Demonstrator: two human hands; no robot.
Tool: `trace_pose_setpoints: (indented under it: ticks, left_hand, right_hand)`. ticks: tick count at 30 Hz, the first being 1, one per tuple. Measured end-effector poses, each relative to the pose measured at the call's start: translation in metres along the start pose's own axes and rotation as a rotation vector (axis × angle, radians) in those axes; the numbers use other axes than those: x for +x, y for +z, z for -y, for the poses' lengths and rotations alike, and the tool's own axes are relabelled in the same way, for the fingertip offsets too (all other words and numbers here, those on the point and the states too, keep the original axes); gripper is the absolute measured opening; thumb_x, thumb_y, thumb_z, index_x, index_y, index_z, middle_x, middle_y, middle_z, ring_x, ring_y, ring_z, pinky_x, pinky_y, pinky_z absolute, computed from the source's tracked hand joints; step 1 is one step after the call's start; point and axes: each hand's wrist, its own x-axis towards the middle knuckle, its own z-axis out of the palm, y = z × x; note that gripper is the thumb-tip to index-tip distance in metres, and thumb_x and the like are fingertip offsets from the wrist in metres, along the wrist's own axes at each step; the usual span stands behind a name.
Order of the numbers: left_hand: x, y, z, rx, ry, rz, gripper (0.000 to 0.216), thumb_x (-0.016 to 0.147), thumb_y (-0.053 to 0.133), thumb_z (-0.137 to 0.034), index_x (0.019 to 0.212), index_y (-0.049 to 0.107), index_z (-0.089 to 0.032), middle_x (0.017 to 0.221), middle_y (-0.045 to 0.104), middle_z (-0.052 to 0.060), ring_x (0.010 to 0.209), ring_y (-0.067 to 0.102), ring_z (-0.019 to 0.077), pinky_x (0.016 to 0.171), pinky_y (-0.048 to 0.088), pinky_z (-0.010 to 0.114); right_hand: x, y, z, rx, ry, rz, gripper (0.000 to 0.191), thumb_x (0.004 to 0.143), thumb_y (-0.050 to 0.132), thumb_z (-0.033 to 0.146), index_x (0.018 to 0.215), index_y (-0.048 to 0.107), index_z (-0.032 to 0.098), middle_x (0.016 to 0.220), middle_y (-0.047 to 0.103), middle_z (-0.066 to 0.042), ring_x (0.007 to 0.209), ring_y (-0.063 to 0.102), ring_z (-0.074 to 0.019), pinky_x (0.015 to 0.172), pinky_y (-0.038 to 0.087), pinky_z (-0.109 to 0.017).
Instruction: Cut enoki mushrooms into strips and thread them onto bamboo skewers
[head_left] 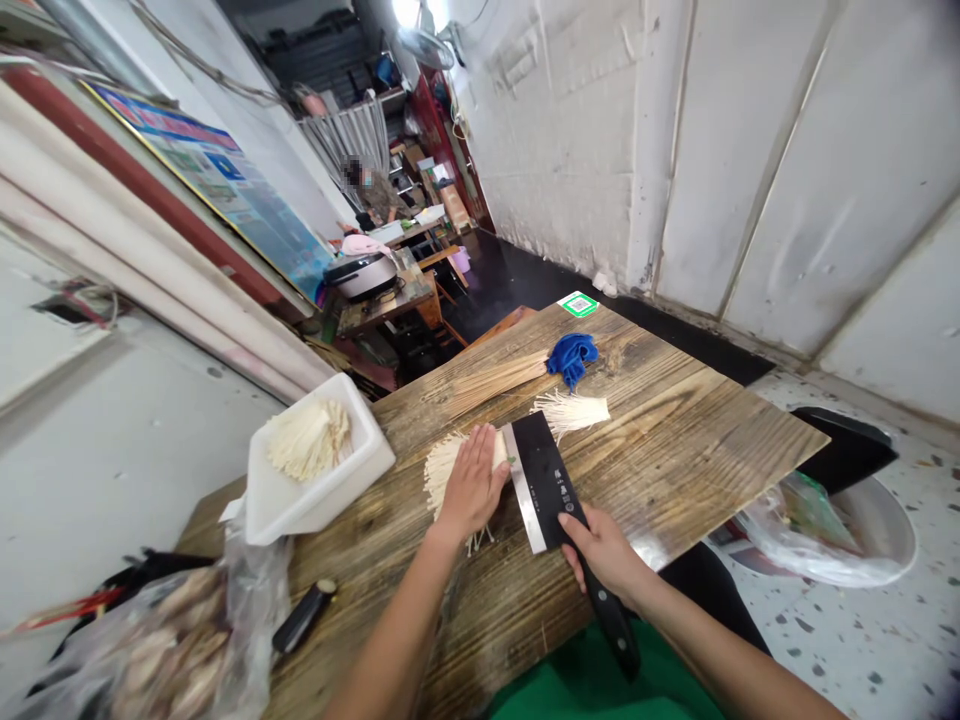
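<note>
Enoki mushrooms (442, 472) lie in a bundle near the middle of the table (675, 450), under your left hand (472, 490). At far left sits a clear plastic bag (187, 640), then a white tray (330, 505) holding more mushrooms. Your left fingers (484, 450) are stretched out flat and close together, pressing the bundle down without gripping it. Just beside them the cleaver (544, 480) meets the bundle, its blade tilted. Your right hand (604, 550) has its fingers curled tight round the black handle. Beyond the blade lie a cut clump (574, 410), bamboo skewers (495, 380) and a blue cloth (571, 355). A bag-lined basin (825, 530) stands off the table's right edge.
</note>
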Motion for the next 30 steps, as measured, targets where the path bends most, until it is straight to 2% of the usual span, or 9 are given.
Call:
trace_pose_setpoints:
  ticks: [8,14,19,30]
  left_hand:
    - [0.0001,-0.0013,0.001,0.034,0.007,0.003,0.061,0.097,0.021,-0.043,0.148,0.016,-0.009,0.152,0.028,0.015,0.142,0.019,0.0224,0.116,0.022,0.044]
    - [-0.0008,0.0011,-0.0036,0.082,0.012,-0.075,0.064,0.096,0.026,-0.045,0.149,0.011,-0.012,0.154,0.022,0.015,0.143,0.015,0.0245,0.115,0.023,0.048]
    - [0.0007,0.0005,-0.0013,0.054,0.007,-0.029,0.062,0.096,0.024,-0.044,0.148,0.014,-0.012,0.154,0.024,0.014,0.143,0.016,0.0231,0.116,0.022,0.046]
    - [0.0006,-0.0012,-0.0024,0.032,0.009,-0.023,0.062,0.096,0.024,-0.045,0.148,0.016,-0.011,0.154,0.024,0.014,0.143,0.015,0.0237,0.116,0.022,0.047]
  right_hand:
    - [-0.0039,0.0026,-0.0024,-0.02,0.007,-0.015,0.045,0.073,0.051,0.063,0.081,0.035,0.023,0.044,0.046,0.012,0.031,0.038,-0.0059,0.03,0.035,-0.018]
    - [-0.0029,-0.0001,-0.003,-0.02,0.013,-0.008,0.045,0.074,0.051,0.064,0.081,0.035,0.023,0.045,0.046,0.012,0.032,0.039,-0.0061,0.031,0.036,-0.019]
    - [-0.0049,0.0022,-0.0024,-0.022,0.008,-0.015,0.045,0.074,0.05,0.065,0.08,0.035,0.023,0.045,0.046,0.011,0.031,0.039,-0.0062,0.03,0.035,-0.019]
    - [-0.008,0.0041,0.001,-0.029,0.008,-0.028,0.048,0.072,0.05,0.068,0.079,0.036,0.022,0.044,0.046,0.011,0.031,0.039,-0.0067,0.03,0.034,-0.019]
